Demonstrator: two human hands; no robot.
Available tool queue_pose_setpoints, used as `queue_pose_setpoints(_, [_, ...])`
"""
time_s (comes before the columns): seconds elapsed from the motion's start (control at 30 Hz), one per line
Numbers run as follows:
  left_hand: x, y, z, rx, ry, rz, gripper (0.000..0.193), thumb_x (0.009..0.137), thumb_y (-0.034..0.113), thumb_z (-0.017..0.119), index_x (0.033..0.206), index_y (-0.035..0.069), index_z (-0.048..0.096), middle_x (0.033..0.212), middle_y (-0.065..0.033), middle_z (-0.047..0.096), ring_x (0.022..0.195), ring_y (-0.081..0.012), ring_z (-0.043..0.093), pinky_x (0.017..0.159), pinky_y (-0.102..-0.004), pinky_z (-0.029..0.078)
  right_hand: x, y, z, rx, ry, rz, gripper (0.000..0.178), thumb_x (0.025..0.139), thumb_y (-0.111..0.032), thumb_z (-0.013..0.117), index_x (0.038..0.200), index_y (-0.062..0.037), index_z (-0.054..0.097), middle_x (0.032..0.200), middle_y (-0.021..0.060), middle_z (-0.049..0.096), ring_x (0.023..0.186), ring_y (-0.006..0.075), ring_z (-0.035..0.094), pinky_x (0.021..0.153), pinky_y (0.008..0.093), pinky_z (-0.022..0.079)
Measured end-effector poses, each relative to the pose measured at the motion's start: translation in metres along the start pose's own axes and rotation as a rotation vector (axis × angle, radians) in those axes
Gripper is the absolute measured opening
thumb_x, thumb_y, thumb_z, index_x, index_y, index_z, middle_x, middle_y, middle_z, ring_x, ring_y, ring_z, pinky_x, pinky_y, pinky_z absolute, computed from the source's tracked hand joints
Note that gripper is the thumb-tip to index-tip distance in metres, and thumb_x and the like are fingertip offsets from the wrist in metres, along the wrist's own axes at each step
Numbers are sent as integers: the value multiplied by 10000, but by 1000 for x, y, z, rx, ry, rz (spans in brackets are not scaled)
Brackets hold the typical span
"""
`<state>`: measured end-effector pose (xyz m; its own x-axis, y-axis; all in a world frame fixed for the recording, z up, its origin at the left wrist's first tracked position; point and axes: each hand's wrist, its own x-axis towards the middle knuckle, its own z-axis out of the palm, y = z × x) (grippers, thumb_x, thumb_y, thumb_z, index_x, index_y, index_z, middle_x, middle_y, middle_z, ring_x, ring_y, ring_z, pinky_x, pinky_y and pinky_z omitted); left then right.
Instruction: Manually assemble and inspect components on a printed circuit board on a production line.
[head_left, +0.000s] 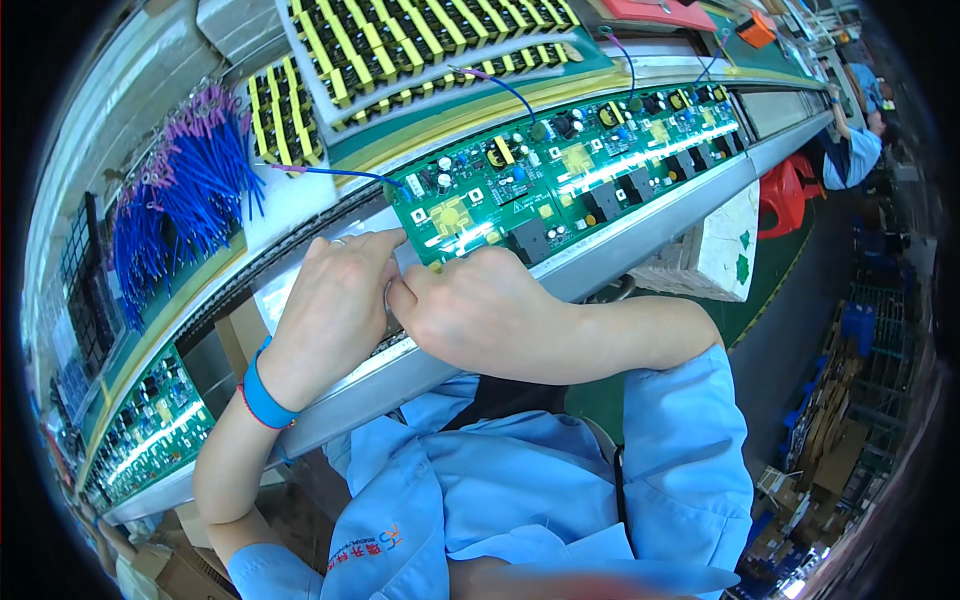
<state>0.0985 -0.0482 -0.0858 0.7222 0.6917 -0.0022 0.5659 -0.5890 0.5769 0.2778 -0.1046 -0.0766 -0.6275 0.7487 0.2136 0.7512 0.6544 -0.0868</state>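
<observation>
The left hand [335, 300] and right hand [475, 300] are held together, fingers curled, fingertips pressed at the board [520, 195] edge.

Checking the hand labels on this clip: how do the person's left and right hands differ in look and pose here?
The left hand has a blue wristband and a ring; the right hand shows neither. The left hand's fingers stretch to the near corner of the green circuit board; the right hand is curled into a loose fist below the board's near edge. Both are bare and meet at the conveyor rail.
</observation>
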Motion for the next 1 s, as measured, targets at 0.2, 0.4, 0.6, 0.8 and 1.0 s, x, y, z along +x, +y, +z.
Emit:
queue_pose_setpoints(0.2, [0, 3, -3, 23, -36, -29, 332, 873, 27, 598, 1200, -29, 605, 940, -177, 680, 887, -343, 631, 786, -426, 407, -5, 13, -1, 26, -37, 60, 85, 785, -121, 615, 816, -44, 594, 714, 76, 622, 574, 184, 675, 448, 323, 486])
queue_pose_setpoints(0.4, [-37, 3, -27, -27, -12, -124, 314, 867, 45, 637, 1179, 8, 624, 941, -138, 659, 867, -326, 610, 791, -411, 406, -7, 27, 0, 93, -109, 201, 73, 778, -73, 571, 848, -55, 576, 753, 116, 650, 617, 293, 680, 499, 402, 528])
queue_pose_setpoints(0.6, [-64, -24, -56, 417, 318, -61, 217, 814, 96, 717, 1017, 69, 648, 866, -75, 613, 825, -277, 577, 763, -388, 396, -19, 42, -11, -85, -154, 294, 95, 754, -27, 592, 839, -64, 569, 757, 111, 647, 616, 322, 670, 518, 424, 516])
queue_pose_setpoints(0.8, [-39, -49, -46, 647, 533, 110, 206, 799, 188, 740, 880, 91, 576, 791, -48, 565, 765, -233, 573, 724, -359, 402, 46, 28, -3, -70, 189, -30, 121, 771, -104, 646, 812, -93, 534, 714, 37, 586, 618, 220, 659, 486, 350, 498])
queue_pose_setpoints(1.0, [-21, -62, -33, 918, 606, 154, 155, 750, 132, 636, 704, 120, 488, 671, -25, 524, 665, -175, 576, 669, -319, 411, 94, 41, 23, -284, 219, -168, 88, 772, -109, 626, 788, -107, 539, 703, 18, 566, 596, 164, 653, 476, 308, 495])
